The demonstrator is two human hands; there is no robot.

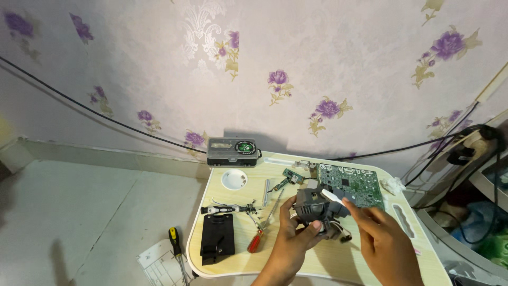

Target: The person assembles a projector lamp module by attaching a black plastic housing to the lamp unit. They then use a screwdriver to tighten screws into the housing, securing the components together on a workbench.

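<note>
**Two hands on a dark grey module over the counter**

Head view: the left hand (290,233) is curled around a dark grey plastic module (316,207), thumb pressed on its near face and fingers wrapped behind it, holding it just above the pale wooden counter (328,259). The right hand (382,238) is pressed together in a pinch on a small white strip (333,196), whose far end lies against the top of the module. A short bundle of wires (343,233) hangs from the module between the two hands.

Just beyond the right hand lies a green circuit board (355,184), flat on the counter. Left of the left hand, a red-handled screwdriver (260,234) lies close by, slanted, and further left a black flat plate (218,237). Beyond that plate rests a black-and-silver tool (232,209), and further away a small white dish (234,179). At the far edge, well beyond both hands, a grey case (233,152) stands against the flowered wall. Off the counter, left of the left hand, a yellow-handled screwdriver (175,244) lies on the floor.
</note>
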